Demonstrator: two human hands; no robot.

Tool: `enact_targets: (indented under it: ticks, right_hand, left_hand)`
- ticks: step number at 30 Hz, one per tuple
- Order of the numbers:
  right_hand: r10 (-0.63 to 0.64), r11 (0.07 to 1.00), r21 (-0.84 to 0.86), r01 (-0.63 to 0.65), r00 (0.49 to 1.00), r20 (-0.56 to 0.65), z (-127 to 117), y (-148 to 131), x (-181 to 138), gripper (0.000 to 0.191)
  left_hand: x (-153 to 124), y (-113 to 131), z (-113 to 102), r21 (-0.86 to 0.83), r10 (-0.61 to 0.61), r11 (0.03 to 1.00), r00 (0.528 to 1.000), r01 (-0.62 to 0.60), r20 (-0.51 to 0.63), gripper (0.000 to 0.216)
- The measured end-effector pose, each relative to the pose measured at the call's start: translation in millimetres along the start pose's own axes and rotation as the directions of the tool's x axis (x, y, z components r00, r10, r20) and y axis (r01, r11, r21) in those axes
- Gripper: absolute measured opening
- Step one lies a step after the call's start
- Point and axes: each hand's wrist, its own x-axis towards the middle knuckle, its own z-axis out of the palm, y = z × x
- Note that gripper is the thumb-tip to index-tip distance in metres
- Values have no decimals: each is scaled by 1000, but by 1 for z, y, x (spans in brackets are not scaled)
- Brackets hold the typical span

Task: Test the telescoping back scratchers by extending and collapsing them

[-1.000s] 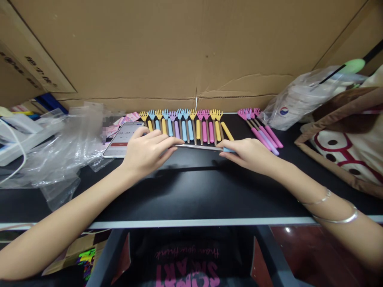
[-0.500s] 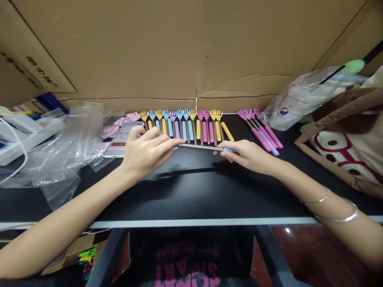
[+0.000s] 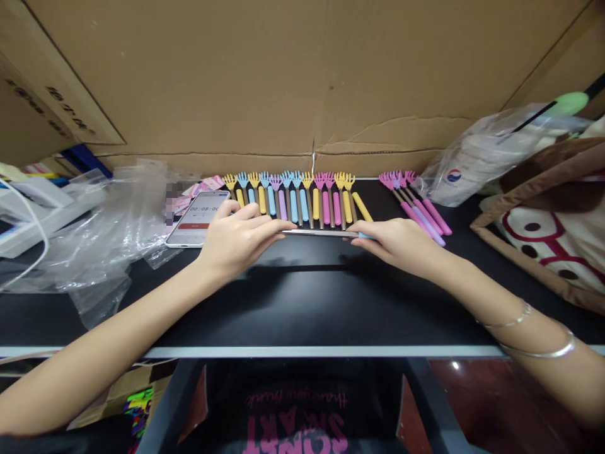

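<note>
Between my two hands, above the black tabletop, a back scratcher's thin metal rod (image 3: 321,232) lies nearly level. My left hand (image 3: 243,236) is closed around its left end and hides it. On the right, my right hand (image 3: 397,243) pinches a light blue piece (image 3: 367,236) at the rod's other end. Just behind the hands runs a row of back scratcher claws on metal rods, such as a yellow claw (image 3: 307,181), with loose-looking handles, such as a pink handle (image 3: 326,207), among them. Right of that row lie several pink and purple back scratchers (image 3: 423,211).
A phone (image 3: 198,221) showing a timer lies left, beside crumpled clear plastic bags (image 3: 104,227) and pink cards (image 3: 193,192). To the right stand a bagged cup (image 3: 472,167) and a brown-trimmed cloth bag (image 3: 534,233). Cardboard (image 3: 283,82) walls the back; the table's pale edge (image 3: 307,351) is nearest me.
The view has shifted slightly. Both hands keep their hold on the back scratcher, and the right hand has turned a little, covering more of the blue piece.
</note>
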Motion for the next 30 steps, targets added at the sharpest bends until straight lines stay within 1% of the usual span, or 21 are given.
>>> enact_targets:
  ticks: [3,6,10,13,18,23,26,30]
  right_hand:
    - [-43,995,-95,38,997,-57,2,2,-1,40]
    - [-92,987,-137,80,992,-86,4,4,-1,39]
    - [-127,984,-136,112,986,-108,5,4,-2,36]
    - [-116,991,-83,108,989,-93,3,4,-1,33]
    - [-17,1000,0,17,999,-47,-7,13,-2,31]
    - [98,994,51,-101,994,47,-19,31,-4,29]
    - [114,985,122,-122,991,73,-21,37,-3,32]
    - [82,963,247,-106,991,107,-19,39,-1,36]
  left_hand:
    - [-1,-1,1,-46,-1,999,998,4,57,28]
    - [-2,-2,2,-98,3,995,993,9,119,34]
    - [-2,-3,3,-151,-13,988,982,42,190,37]
    - [-2,-3,3,-144,-44,986,974,78,223,35]
    - [0,-5,0,-132,-84,985,974,113,210,30]
    - [2,-12,-4,-98,-151,980,970,172,192,27]
    - [3,-15,-6,-113,-176,973,966,199,190,27]
    - [2,-17,-6,-137,-181,969,969,206,170,29]
